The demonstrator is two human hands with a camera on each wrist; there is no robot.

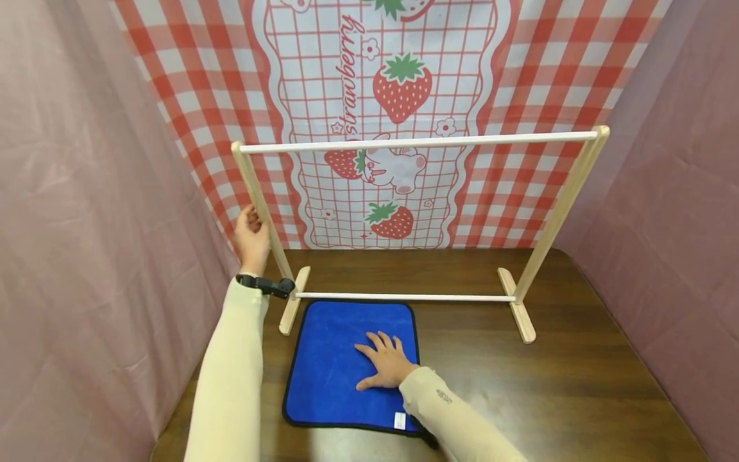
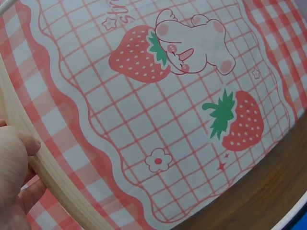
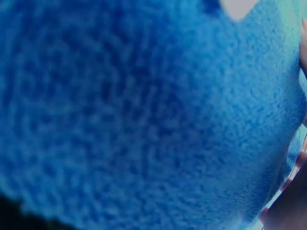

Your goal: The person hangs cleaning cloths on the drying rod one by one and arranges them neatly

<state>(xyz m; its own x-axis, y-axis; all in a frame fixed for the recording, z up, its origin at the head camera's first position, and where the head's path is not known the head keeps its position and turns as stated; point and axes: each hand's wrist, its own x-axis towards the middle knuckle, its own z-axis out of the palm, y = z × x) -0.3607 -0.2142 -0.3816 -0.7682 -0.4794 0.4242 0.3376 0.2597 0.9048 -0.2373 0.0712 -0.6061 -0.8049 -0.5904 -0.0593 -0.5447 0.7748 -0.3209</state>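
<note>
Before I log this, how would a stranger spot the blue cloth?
On the brown table stands a wooden rack; the cloth lies in front of its left half, beneath the right hand. Solid blue with black edging, it contrasts with the pale rack.

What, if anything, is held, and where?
Left hand: the rack, by its left post, around mid-height. Right hand: nothing; it rests spread on the cloth.

Cream sleeves point(image 1: 231, 372), black wrist strap point(image 1: 260, 283)
</note>
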